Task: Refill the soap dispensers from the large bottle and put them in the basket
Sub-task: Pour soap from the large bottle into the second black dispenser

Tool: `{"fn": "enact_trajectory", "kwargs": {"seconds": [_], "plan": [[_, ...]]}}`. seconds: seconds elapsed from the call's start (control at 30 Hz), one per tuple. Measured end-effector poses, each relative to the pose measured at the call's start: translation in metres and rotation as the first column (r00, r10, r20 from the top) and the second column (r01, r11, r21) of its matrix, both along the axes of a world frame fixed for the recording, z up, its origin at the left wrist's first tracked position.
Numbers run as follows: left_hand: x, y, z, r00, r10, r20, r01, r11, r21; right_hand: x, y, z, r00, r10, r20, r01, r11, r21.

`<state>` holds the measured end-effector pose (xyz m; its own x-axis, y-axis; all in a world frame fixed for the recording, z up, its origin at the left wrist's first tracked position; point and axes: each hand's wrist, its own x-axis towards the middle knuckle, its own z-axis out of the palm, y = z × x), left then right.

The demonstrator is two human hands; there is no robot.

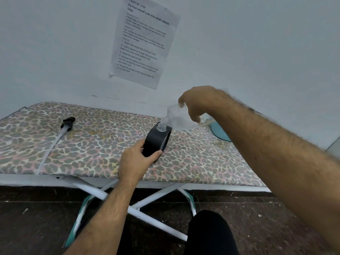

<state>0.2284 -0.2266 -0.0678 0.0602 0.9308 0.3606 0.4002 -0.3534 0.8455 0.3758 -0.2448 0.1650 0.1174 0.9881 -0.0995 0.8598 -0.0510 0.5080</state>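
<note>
pale wall behind, printed sheet (145, 42) taped up, small text hard to read. leopard-print board (92, 144) on white crossed legs. left hand (137, 162) grips black soap dispenser (156, 142), fingers and thumb curled round its lower end, open neck up. right hand (196, 103) holds clear bottle (176, 116) tilted, mouth at dispenser neck; fingers wrapped over bottle, liquid hard to make out. black pump (68, 123) with white tube lies well apart at left. teal basket (219, 132) mostly hidden behind right forearm.
</note>
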Motion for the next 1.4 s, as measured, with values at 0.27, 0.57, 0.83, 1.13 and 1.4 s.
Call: {"fn": "enact_trajectory", "kwargs": {"seconds": [0.27, 0.57, 0.83, 1.13, 1.4], "plan": [[0.0006, 0.0002, -0.0009, 1.0, 0.005, -0.011, -0.005, 1.0, 0.004, -0.0008, 0.0019, -0.0012, 1.0, 0.004, 0.017, -0.004, 1.0, 0.002], [0.0008, 0.0005, -0.0009, 1.0, 0.018, -0.02, -0.017, 1.0, 0.006, -0.002, 0.0007, 0.0001, 1.0, 0.005, 0.027, -0.006, 1.0, 0.001], [0.0001, 0.0021, -0.0017, 0.999, 0.022, -0.03, -0.022, 1.0, 0.01, -0.0049, 0.0017, 0.0012, 0.998, 0.0, 0.06, 0.001, 1.0, -0.009], [-0.0001, 0.0022, -0.0011, 0.998, 0.03, -0.049, -0.029, 0.999, 0.018, -0.0077, 0.0032, 0.0011, 0.996, -0.005, 0.089, 0.007, 1.0, -0.014], [0.0, 0.0015, -0.0003, 0.999, 0.033, -0.043, -0.033, 0.999, 0.005, -0.0096, 0.0048, 0.0017, 0.994, -0.006, 0.109, 0.007, 1.0, -0.015]]}}
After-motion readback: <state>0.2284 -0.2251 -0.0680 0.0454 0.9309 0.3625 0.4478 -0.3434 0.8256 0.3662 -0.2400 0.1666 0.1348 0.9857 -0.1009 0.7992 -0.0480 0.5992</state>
